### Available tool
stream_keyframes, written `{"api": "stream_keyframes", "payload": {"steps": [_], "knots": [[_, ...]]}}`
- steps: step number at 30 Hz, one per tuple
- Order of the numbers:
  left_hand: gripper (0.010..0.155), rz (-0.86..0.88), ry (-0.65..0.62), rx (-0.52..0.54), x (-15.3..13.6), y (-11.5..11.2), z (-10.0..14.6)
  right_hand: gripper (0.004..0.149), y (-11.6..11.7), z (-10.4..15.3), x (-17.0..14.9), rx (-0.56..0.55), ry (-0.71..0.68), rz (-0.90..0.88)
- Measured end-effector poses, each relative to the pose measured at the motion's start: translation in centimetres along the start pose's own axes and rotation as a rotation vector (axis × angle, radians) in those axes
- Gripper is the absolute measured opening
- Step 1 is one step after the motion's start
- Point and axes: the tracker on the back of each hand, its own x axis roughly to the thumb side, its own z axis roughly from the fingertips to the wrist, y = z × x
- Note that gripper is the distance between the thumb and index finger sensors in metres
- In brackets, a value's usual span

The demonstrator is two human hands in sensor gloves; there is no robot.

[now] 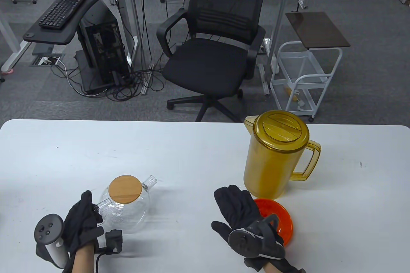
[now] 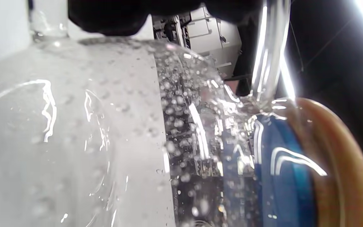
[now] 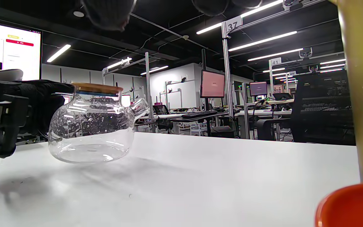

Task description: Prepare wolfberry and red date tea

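A clear glass teapot [image 1: 123, 212] with a round bamboo lid [image 1: 125, 189] is at the front left of the white table [image 1: 192, 151], spout pointing back right. My left hand [image 1: 91, 210] grips its glass handle [image 2: 268, 63]. The pot fills the left wrist view [image 2: 106, 142], its wall beaded with droplets. In the right wrist view the pot [image 3: 90, 129] looks slightly tilted and holds no visible contents. My right hand [image 1: 232, 197] lies flat and open on the table, empty, its outer edge over an orange dish [image 1: 283, 220]. The dish's inside is hidden.
A tall amber plastic pitcher [image 1: 272, 161] with its lid on stands just behind the orange dish, handle to the right. It also edges the right wrist view [image 3: 362, 94]. Beyond the table's far edge are a black office chair [image 1: 214, 58] and a white cart [image 1: 304, 77].
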Motion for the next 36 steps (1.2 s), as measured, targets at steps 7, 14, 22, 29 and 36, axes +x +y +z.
{"api": "stream_keyframes", "payload": {"steps": [7, 14, 22, 29, 36], "knots": [[0.045, 0.075, -0.049, -0.139, 1.7, -3.2, 1.5, 0.083, -0.3, 0.0, -0.1, -0.018, 0.004, -0.008], [0.045, 0.093, -0.067, -0.279, 1.8, -6.2, 3.2, 0.083, -0.2, 0.1, -0.2, -0.028, 0.006, -0.010], [0.045, 0.078, -0.066, -0.378, 1.2, -8.2, 4.4, 0.083, -0.3, 0.2, -0.3, -0.036, 0.008, -0.015], [0.045, 0.066, -0.055, -0.449, 0.5, -9.6, 5.3, 0.083, -0.3, 0.2, -0.5, -0.043, 0.013, -0.018], [0.045, 0.024, -0.062, -0.512, 0.2, -11.1, 6.2, 0.083, -0.4, 0.3, -0.6, -0.048, 0.015, -0.023]]}}
